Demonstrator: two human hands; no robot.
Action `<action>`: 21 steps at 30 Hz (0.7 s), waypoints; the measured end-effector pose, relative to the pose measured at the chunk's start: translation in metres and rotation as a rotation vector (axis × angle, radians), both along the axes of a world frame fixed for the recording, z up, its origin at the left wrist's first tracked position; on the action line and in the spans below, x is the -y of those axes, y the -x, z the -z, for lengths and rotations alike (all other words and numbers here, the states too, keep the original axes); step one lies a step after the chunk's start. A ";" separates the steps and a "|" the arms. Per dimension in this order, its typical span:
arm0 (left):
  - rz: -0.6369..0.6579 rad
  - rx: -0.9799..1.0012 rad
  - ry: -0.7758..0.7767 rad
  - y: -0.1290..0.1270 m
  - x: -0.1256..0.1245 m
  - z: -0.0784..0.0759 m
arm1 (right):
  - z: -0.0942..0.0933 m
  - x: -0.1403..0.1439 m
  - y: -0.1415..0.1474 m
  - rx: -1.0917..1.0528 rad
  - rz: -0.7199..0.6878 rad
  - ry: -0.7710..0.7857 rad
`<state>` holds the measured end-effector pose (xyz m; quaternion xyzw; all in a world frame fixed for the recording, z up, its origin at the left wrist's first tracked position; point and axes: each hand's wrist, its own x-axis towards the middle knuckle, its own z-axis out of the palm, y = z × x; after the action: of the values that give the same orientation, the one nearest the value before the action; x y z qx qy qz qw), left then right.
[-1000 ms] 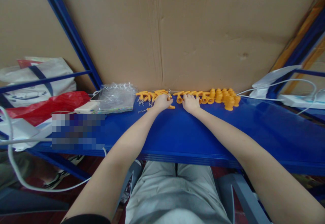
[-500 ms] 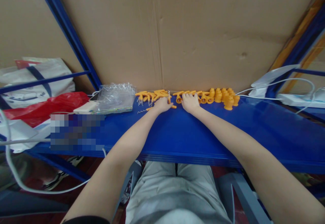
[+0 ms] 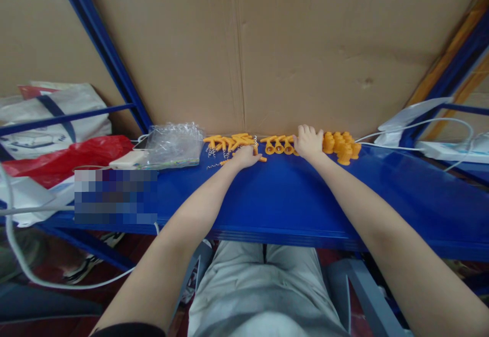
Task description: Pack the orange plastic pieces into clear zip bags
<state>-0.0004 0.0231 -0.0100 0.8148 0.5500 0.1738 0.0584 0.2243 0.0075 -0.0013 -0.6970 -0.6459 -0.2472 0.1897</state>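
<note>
My left hand [image 3: 245, 158] is closed round an orange corkscrew [image 3: 255, 146], whose metal spiral points up above the fingers. Around it lie several orange handle pieces with metal spirals [image 3: 219, 143], and a short orange end [image 3: 263, 159] shows beside the thumb. My right hand [image 3: 308, 141] lies over the row of orange pieces at the back, its fingers bent down on a flared piece that is mostly hidden. Left of that hand, several flared orange pieces with round open ends [image 3: 278, 146] stand in a row. Close by its right side is a cluster of orange bell-shaped pieces [image 3: 340, 146].
A blue shelf top [image 3: 275, 194] runs in front of me, backed by a cardboard panel [image 3: 282, 57]. To the left are a clear plastic bag [image 3: 175, 146], a white box [image 3: 128, 160], a red bag [image 3: 103, 151] and a white cable [image 3: 23, 271]. Blue posts [image 3: 103, 47] frame the sides.
My right hand has moved right along the row, uncovering several flared pieces. My left hand has stayed in place with the corkscrew.
</note>
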 end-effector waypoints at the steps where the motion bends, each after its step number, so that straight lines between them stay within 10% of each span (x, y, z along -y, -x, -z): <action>1: 0.000 0.004 0.000 0.000 0.000 0.000 | 0.001 -0.001 -0.008 -0.013 0.034 0.001; 10: 0.009 0.019 0.010 -0.001 0.002 0.000 | 0.016 -0.008 -0.062 -0.121 0.252 -0.007; 21: -0.001 0.009 0.012 -0.003 0.005 -0.001 | 0.008 -0.002 -0.058 -0.243 0.329 0.101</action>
<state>0.0023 0.0186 -0.0090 0.8134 0.5511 0.1742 0.0655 0.2823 0.0094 -0.0089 -0.8263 -0.5073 -0.1564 0.1883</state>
